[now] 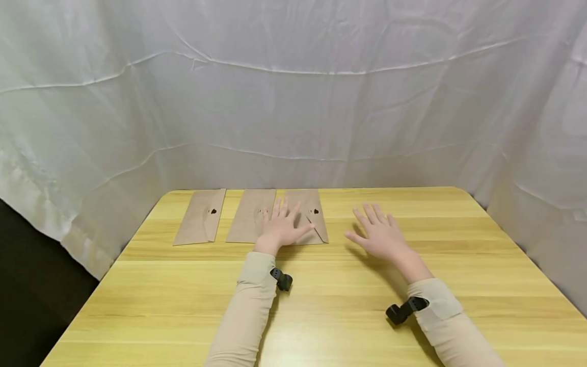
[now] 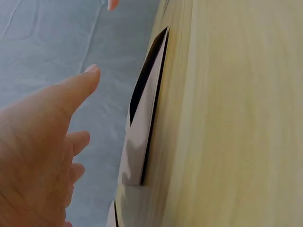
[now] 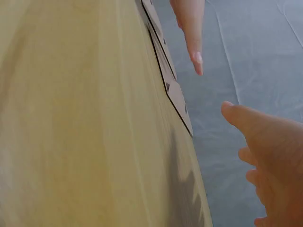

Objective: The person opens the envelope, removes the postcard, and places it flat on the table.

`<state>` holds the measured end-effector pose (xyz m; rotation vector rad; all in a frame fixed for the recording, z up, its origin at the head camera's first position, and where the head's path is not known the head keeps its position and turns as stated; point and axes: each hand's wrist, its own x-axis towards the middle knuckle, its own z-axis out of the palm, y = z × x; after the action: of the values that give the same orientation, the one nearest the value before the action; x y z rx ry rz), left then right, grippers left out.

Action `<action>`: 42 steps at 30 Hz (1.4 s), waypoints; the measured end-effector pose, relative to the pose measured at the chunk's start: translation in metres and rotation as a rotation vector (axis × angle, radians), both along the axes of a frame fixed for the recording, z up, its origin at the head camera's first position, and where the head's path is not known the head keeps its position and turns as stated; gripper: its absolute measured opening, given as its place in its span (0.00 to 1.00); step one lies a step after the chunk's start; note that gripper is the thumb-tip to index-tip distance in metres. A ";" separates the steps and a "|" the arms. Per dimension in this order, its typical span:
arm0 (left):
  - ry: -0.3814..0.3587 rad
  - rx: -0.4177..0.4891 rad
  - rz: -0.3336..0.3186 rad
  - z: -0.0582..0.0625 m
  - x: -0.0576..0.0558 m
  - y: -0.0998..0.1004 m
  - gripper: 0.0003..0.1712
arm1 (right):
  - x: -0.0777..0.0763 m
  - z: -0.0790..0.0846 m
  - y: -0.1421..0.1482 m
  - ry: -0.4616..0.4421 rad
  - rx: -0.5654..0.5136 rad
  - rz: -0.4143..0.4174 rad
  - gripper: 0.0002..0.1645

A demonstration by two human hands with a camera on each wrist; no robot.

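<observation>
Three brown paper envelopes lie in a row toward the back left of the table: a left envelope (image 1: 194, 219), a middle envelope (image 1: 245, 219) and a right envelope (image 1: 302, 199). Each carries a small dark mark near its flap. My left hand (image 1: 281, 230), fingers spread, hovers over the middle and right envelopes and hides part of both. In the left wrist view the nearest envelope (image 2: 142, 137) gapes along its flap edge. To the right of the row, my right hand (image 1: 380, 237) is held above bare wood with its fingers spread, holding nothing.
The light wooden table (image 1: 339, 306) has rounded back corners. A pale curtain (image 1: 293, 112) hangs behind it and along its sides. A dark area (image 1: 36, 285) shows beyond the left edge. Each sleeved wrist wears a small black camera (image 1: 282, 280).
</observation>
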<state>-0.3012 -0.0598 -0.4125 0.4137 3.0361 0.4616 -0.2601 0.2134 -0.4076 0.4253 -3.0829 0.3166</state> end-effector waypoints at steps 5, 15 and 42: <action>-0.028 -0.061 0.017 -0.006 -0.005 -0.006 0.46 | 0.002 -0.001 -0.008 0.013 0.038 0.032 0.49; -0.128 -0.129 0.006 -0.008 -0.004 -0.013 0.37 | 0.010 -0.001 -0.025 -0.008 0.047 0.110 0.46; -0.138 -0.200 -0.084 0.001 0.009 0.021 0.38 | 0.016 -0.005 -0.032 -0.120 -0.007 0.233 0.40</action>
<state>-0.2926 -0.0388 -0.4117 0.4729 2.8809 0.1711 -0.2441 0.1814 -0.4126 0.7959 -3.1486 0.3687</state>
